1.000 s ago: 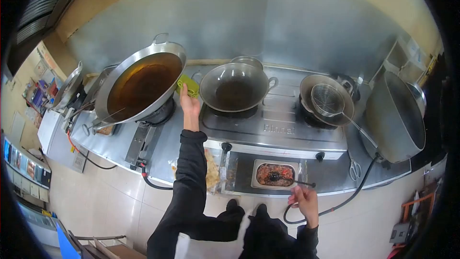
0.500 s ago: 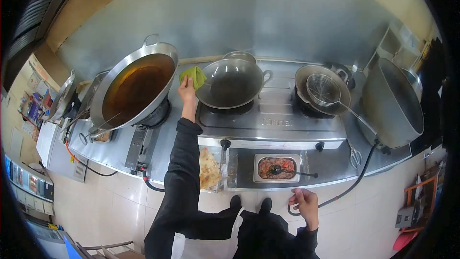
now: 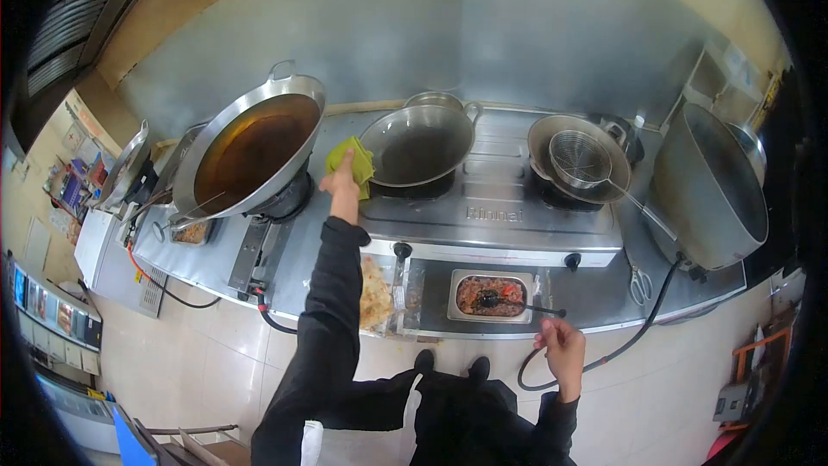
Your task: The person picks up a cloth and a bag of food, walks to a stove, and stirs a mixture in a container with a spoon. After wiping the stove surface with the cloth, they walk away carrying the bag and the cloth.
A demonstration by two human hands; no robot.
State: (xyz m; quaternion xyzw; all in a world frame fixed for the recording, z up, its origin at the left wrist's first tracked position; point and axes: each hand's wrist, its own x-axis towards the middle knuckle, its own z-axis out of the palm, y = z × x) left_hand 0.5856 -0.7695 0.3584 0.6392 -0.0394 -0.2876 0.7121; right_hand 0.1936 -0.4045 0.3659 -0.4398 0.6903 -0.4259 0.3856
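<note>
My left hand [image 3: 341,183] is closed on a folded green cloth [image 3: 360,158]. The cloth is pressed against the left rim of a dark wok [image 3: 414,151] on the stove's left burner; whatever lies under the cloth is hidden. My right hand [image 3: 565,354] is loosely curled with thumb and forefinger apart, holding nothing. It hovers at the counter's front edge, just below the handle end of a black spoon [image 3: 539,308]. That spoon rests in a metal tray [image 3: 453,298] of reddish chopped food [image 3: 483,293].
A large wok of brown oil [image 3: 259,151] stands left. On the right burner, a wire strainer [image 3: 580,160] lies in a pan [image 3: 539,134]. A deep pot [image 3: 703,207] leans at far right near scissors [image 3: 640,285]. A bag of flat yellowish food [image 3: 377,293] lies in front.
The dark wok has turned, its right handle shifting up and left, as my left hand moved slightly down with the cloth. My right hand has moved right and up toward the spoon handle.
</note>
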